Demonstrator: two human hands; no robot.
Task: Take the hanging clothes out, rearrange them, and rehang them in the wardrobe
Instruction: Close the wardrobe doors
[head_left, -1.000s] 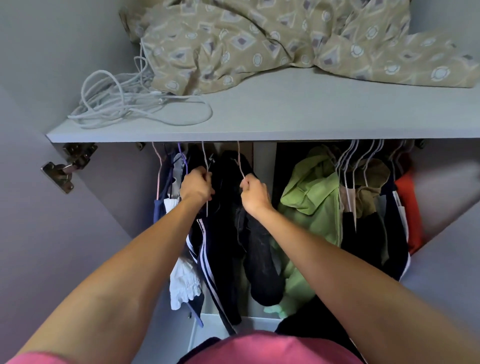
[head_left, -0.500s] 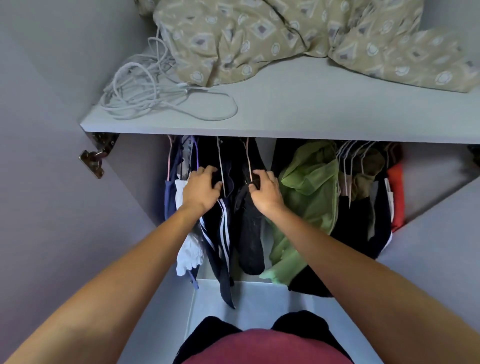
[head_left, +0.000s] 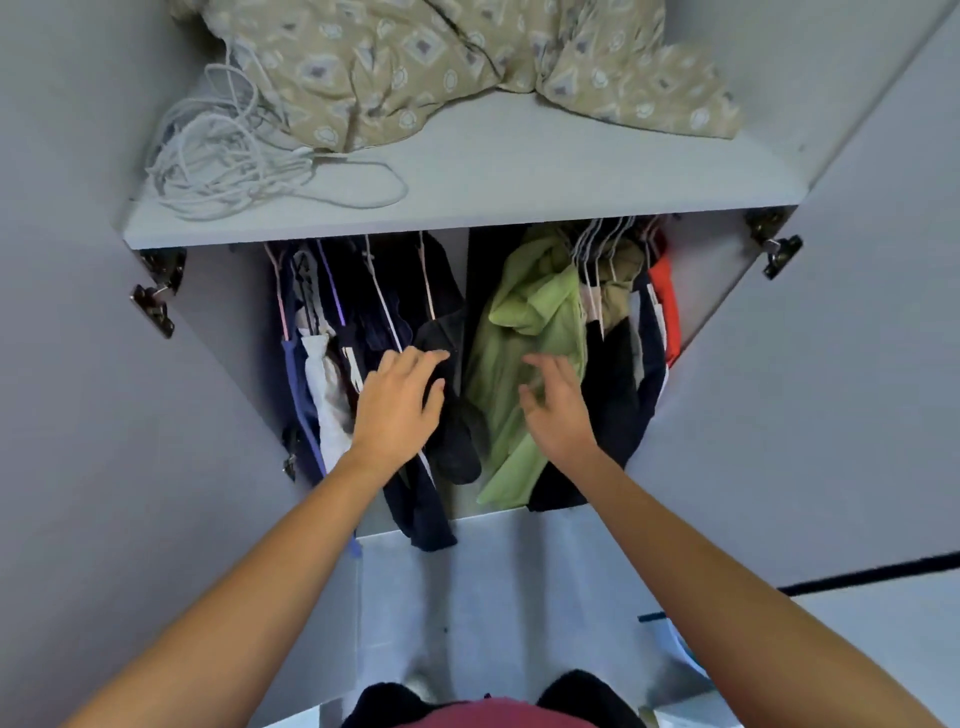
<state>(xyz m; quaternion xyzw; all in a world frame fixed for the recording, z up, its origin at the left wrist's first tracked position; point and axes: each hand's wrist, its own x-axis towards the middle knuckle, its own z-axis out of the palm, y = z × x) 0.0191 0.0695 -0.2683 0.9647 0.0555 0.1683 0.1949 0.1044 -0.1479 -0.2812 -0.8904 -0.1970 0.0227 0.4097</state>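
A person faced an open wardrobe, both bare arms reaching forward and up toward clothes hanging beneath a grey shelf (head_left: 467, 218). The left hand (head_left: 397, 405) was spread open, fingers straight and holding nothing, its fingertips over a dark navy garment (head_left: 447, 338) that hung just ahead of it. The right hand (head_left: 558, 410) was also open with fingers loosely fanned and empty; it was blurred, so whether it touched cloth could not be told. Directly in front of and slightly above the right hand hung a lime green garment (head_left: 530, 332), its long axis running down from the hanger to below the wrist. The left hand's nearest hanger (head_left: 428, 280), a thin pale wire, rose up and away from its fingertips toward the hidden rail. Left of the left hand hung blue and white pieces (head_left: 311, 374); right of the right hand hung more dark clothes and an orange-red garment (head_left: 667, 301). Judging by position, each hand would need to reach upward and forward to reach a hanger hook, the left being nearer the dark garment.
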